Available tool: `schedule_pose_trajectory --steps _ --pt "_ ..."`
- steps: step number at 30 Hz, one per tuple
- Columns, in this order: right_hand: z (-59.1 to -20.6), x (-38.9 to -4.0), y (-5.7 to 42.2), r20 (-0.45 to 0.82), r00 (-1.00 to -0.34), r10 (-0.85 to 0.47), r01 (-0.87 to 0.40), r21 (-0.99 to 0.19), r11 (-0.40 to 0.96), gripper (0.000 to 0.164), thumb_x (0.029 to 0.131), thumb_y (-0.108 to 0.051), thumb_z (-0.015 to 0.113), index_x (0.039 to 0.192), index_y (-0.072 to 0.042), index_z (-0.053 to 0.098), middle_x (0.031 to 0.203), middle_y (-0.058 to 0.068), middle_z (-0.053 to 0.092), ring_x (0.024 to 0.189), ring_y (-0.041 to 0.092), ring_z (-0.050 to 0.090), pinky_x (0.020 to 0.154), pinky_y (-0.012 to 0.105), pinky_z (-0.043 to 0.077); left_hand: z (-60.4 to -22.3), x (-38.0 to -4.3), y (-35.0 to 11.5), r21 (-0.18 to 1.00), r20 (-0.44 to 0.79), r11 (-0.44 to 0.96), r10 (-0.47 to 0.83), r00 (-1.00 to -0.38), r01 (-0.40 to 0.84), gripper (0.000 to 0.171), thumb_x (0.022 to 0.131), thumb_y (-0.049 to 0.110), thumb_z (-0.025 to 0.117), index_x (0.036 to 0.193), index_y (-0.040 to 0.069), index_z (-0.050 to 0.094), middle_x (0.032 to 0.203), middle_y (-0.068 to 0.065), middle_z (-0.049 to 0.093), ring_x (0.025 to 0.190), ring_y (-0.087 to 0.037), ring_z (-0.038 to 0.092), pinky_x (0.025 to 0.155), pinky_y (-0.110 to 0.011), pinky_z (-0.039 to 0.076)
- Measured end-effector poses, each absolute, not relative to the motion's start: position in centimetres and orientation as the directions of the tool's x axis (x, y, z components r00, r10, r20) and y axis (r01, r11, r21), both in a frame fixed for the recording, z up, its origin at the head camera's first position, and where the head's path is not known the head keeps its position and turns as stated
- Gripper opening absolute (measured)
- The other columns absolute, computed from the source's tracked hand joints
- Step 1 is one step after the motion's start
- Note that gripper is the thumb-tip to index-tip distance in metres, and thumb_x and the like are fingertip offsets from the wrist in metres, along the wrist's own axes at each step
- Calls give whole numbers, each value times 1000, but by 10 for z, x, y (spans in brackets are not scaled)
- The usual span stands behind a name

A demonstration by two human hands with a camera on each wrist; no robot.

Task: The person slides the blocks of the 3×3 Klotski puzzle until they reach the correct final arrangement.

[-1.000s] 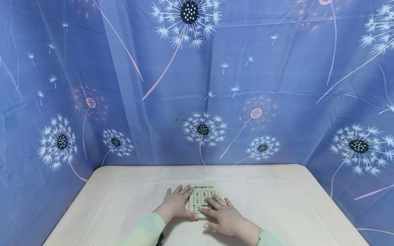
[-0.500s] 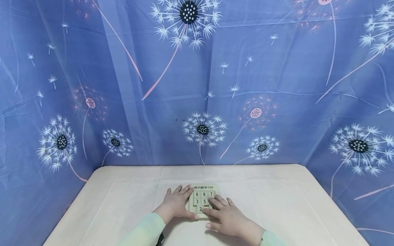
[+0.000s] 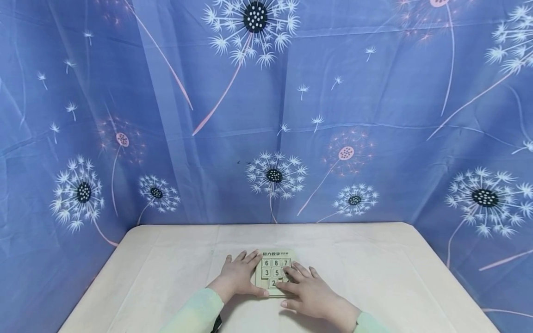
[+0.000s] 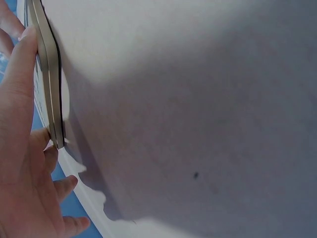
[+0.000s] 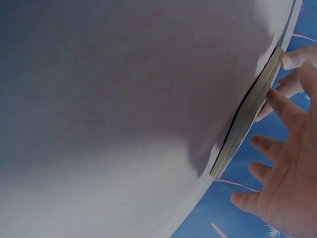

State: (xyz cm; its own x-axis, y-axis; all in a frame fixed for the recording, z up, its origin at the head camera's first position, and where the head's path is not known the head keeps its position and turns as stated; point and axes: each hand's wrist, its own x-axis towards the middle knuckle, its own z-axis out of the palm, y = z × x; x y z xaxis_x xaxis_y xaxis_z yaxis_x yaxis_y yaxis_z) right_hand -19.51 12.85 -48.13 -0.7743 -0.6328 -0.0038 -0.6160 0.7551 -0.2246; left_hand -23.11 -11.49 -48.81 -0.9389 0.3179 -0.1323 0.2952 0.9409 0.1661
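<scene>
A pale green sliding number puzzle (image 3: pixel 258 286) lies flat on the table, its top strip printed with dark characters. Number tiles 6, 8, 7, 3 and 5 show in the upper rows. The 2 tile (image 3: pixel 273 283) sits in the bottom row with a gap at its left; the tiles to its right are partly hidden. My left hand (image 3: pixel 239 276) holds the puzzle's left side, thumb at the near corner, index finger by the far corner. My right hand (image 3: pixel 311 293) reaches over the right side with spread fingers, a fingertip touching the 2 tile. Both wrist views show the puzzle's edge (image 4: pixel 53 84).
The table (image 3: pixel 175 249) has a pale cover with rounded far corners. Blue dandelion-print cloth (image 3: pixel 233 101) hangs along its back and sides. A small dark object (image 3: pixel 216 323) shows beneath the left sleeve.
The 2 tile has slid right along the bottom row, leaving the gap at its left. My right hand has shifted slightly right with it. The left hand keeps its place.
</scene>
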Motion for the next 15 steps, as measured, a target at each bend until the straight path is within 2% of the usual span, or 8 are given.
schedule_pose_trajectory --steps 15 --pt "-480 -195 133 -10 -777 -629 -610 -231 758 52 95 -61 59 138 -32 65 160 15 47 149 47 39 114 77 33 -490 -232 -116 193 -140 938 316 -938 288 111 68 76 80 156 18 44 165 -1 42 151 -37 40 121 -69 31"
